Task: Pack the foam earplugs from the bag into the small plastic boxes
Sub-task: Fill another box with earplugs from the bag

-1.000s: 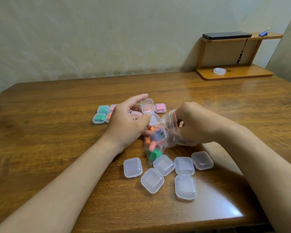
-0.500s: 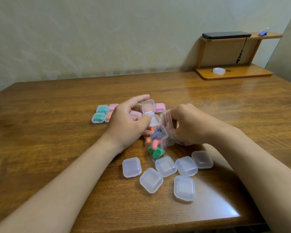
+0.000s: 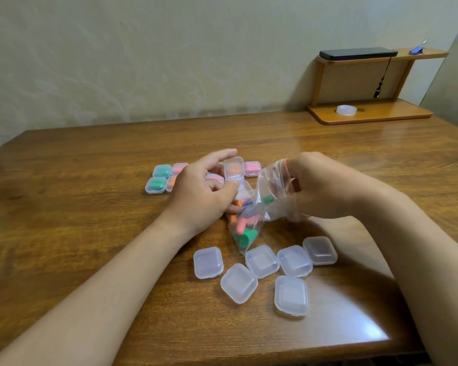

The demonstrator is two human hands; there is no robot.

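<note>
Earplugs, green, orange and pink, lie bunched in the low corner of the clear bag, which slumps on the wooden table. The right hand has its fingers curled round the bag's mouth and holds it up, I'd guess so the opening gapes and nothing spills. Just left of the bag, the left hand pinches an open box between thumb and fingers, lid tipped up. It is held this close, likely so each plug has only a short way to go. Beyond the bag and mostly to its left, filled boxes sit shut in a cluster, out of the way. On the near side of the bag, six empty boxes wait closed, within easy reach. From where I stand, packing looks roughly half done.
</note>
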